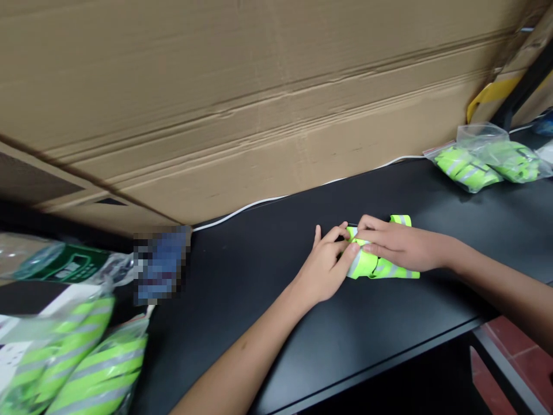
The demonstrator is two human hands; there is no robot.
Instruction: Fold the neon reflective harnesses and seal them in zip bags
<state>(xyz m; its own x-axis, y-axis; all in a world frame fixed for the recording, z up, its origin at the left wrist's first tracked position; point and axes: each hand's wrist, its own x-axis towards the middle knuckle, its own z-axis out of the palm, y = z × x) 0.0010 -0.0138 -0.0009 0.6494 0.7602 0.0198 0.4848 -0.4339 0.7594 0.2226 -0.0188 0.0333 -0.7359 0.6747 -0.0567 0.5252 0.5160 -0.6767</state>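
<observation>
A small folded neon-yellow vest with grey reflective strips (375,266) lies on the black table (268,253). My left hand (325,266) pinches its left end, thumb and fingers closed on the fabric. My right hand (400,245) lies over the top of the bundle, fingers curled down and pressing it against the table. Most of the bundle is hidden under my right hand.
Clear plastic bags of the same neon vests lie at the far right (484,161) and at the near left corner (82,363). A big cardboard wall (259,104) stands behind the table, with a white cable (259,203) along its foot. The table's front edge runs at the lower right.
</observation>
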